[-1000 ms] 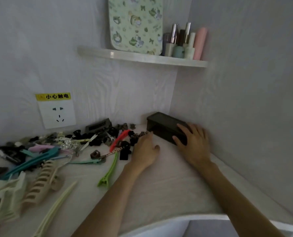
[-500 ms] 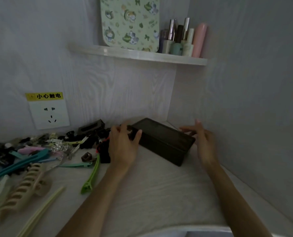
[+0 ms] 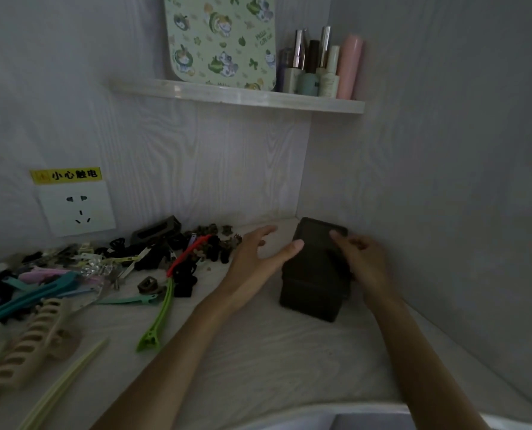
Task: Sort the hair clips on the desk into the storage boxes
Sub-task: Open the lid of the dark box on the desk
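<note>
A dark lidded storage box (image 3: 314, 274) stands on the white desk (image 3: 258, 352) near the right wall, its short end facing me. My left hand (image 3: 258, 259) rests against its left side, thumb on the lid's edge and fingers spread. My right hand (image 3: 362, 259) grips its right side with fingers on the lid. Left of the box lies a pile of hair clips: several small black ones (image 3: 184, 274), a red clip (image 3: 190, 254), a long green clip (image 3: 159, 318), a teal clip (image 3: 32, 299) and a beige claw clip (image 3: 28, 342).
A second dark box (image 3: 156, 232) sits against the back wall behind the clips. A wall socket (image 3: 77, 207) with a yellow warning label is at the left. Above, a shelf (image 3: 236, 94) carries a patterned board and several bottles. The right wall stands close beside the box.
The box has been turned from lying slantwise to pointing its short end at me, nearer the right wall. Both hands have closed in on its sides.
</note>
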### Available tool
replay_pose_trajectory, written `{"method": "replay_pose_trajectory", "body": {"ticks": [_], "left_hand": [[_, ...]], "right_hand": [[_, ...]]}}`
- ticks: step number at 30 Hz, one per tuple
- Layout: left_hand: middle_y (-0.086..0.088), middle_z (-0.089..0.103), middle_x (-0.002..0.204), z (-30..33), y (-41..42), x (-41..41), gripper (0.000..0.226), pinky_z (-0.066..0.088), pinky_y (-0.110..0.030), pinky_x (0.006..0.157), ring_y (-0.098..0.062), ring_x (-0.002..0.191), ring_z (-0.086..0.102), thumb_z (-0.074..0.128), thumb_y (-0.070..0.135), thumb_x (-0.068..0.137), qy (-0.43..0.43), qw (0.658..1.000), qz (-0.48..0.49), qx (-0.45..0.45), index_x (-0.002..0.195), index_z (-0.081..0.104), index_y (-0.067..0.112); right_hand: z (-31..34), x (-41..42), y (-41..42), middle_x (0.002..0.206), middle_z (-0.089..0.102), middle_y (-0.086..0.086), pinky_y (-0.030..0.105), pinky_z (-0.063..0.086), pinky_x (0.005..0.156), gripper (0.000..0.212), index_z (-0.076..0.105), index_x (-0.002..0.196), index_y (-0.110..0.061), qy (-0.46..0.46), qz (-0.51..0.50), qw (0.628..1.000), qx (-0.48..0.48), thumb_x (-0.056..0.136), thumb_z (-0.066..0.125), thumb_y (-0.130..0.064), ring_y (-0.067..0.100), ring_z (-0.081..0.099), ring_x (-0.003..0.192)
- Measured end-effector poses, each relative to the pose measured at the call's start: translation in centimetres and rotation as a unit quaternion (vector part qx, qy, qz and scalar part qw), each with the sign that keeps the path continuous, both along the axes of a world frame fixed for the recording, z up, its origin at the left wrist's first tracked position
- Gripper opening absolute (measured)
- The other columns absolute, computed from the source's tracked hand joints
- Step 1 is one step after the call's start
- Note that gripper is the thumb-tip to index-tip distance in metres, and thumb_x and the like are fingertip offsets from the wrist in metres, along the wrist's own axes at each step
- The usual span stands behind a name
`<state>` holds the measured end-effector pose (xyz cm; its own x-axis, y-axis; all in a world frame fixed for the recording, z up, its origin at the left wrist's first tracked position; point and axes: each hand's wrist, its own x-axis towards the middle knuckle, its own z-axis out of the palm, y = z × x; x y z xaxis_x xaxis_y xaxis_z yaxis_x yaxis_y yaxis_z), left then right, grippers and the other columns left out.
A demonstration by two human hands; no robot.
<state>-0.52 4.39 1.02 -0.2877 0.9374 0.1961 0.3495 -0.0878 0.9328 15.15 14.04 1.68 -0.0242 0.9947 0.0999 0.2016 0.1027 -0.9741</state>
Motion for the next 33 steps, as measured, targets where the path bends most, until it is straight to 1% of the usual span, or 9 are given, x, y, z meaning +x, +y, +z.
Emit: {"method": "replay_pose_trajectory", "body": {"ticks": [2,5,10,12,15,20,23,26,33], "left_hand": [[0.020,0.043,0.127,0.4,-0.4,0.3,0.066,0.035,-0.017,0.090,0.001,0.116,0.041,0.063,0.069,0.063,0.074,0.995,-0.072,0.011,0.120,0.053,0.039],[0.028,0.043,0.126,0.1,-0.5,0.0,0.044,0.026,-0.025,0.100,-0.001,0.126,0.030,0.069,0.060,0.067,0.169,0.978,-0.121,-0.001,0.107,0.058,0.048],[0.016,0.046,0.132,-0.5,0.0,-2.3,0.021,0.021,-0.025,0.102,-0.007,0.129,0.030,0.057,0.026,0.089,0.157,0.985,0.037,0.064,0.105,0.065,0.038],[0.010,0.040,0.142,-0.8,-0.1,-2.5,0.021,0.025,-0.028,0.107,-0.014,0.136,0.028,0.052,0.032,0.091,0.174,0.981,0.062,0.053,0.109,0.061,0.038],[0.016,0.003,0.152,-1.5,-0.3,-1.9,0.059,0.025,-0.036,0.110,-0.011,0.135,0.019,0.068,0.060,0.068,0.195,0.980,0.030,-0.028,0.118,0.041,0.045],[0.009,0.034,0.128,-1.7,-0.6,-2.9,0.075,0.047,-0.035,0.095,-0.012,0.112,0.047,0.083,0.043,0.055,0.263,0.963,0.049,0.025,0.117,0.041,0.036],[0.011,0.041,0.128,-1.6,-1.2,-4.4,0.085,0.044,-0.036,0.102,-0.006,0.112,0.046,0.087,0.039,0.052,0.239,0.970,0.034,0.020,0.124,0.042,0.035],[0.019,0.039,0.131,-1.0,-2.0,-4.4,0.097,0.035,-0.021,0.102,0.001,0.117,0.040,0.087,0.034,0.056,0.214,0.976,0.030,0.018,0.136,0.032,0.033],[0.006,0.031,0.151,-1.2,-1.7,-4.5,0.127,0.023,-0.017,0.104,-0.009,0.135,0.033,0.086,0.044,0.054,0.194,0.980,0.031,-0.039,0.150,0.004,0.023]], "right_hand": [[-0.1,-0.1,0.0,0.087,0.065,0.012,0.030,0.051,0.064,0.036,0.063,0.090,-0.003,0.016,0.039,0.997,-0.064,0.076,0.072,-0.035,0.021,0.062,0.076],[0.0,-0.4,-0.5,0.093,0.065,0.007,0.029,0.053,0.072,0.024,0.060,0.093,-0.012,0.077,0.098,0.979,-0.161,0.080,0.067,-0.031,0.018,0.062,0.083],[-0.2,-0.9,-0.7,0.075,0.058,0.004,0.022,0.046,0.060,0.010,0.057,0.089,-0.011,0.130,0.133,0.963,-0.196,0.089,0.055,-0.021,0.013,0.054,0.063],[-0.3,-1.2,-0.7,0.075,0.060,0.003,0.023,0.045,0.062,0.012,0.057,0.097,-0.012,0.104,0.137,0.970,-0.173,0.090,0.055,-0.022,0.012,0.055,0.062],[-0.2,-1.2,-0.6,0.078,0.059,0.005,0.024,0.044,0.062,0.029,0.051,0.106,-0.012,0.150,0.126,0.963,-0.182,0.092,0.049,-0.037,0.014,0.055,0.065],[0.0,-1.4,-0.4,0.074,0.060,0.006,0.024,0.045,0.054,0.043,0.053,0.090,-0.014,0.098,0.105,0.971,-0.192,0.086,0.049,-0.056,0.014,0.055,0.062],[0.0,-1.7,-0.5,0.066,0.060,0.005,0.016,0.043,0.040,0.039,0.054,0.080,-0.016,0.038,0.095,0.979,-0.177,0.083,0.055,-0.055,0.012,0.053,0.054],[0.1,-1.6,-0.4,0.063,0.061,0.005,0.018,0.040,0.042,0.038,0.058,0.079,-0.013,0.026,0.089,0.981,-0.170,0.082,0.059,-0.051,0.012,0.052,0.052],[0.5,-1.4,-0.6,0.059,0.053,0.001,0.013,0.036,0.037,0.031,0.055,0.075,-0.013,0.114,0.096,0.975,-0.167,0.078,0.068,-0.041,0.007,0.042,0.047]]}}
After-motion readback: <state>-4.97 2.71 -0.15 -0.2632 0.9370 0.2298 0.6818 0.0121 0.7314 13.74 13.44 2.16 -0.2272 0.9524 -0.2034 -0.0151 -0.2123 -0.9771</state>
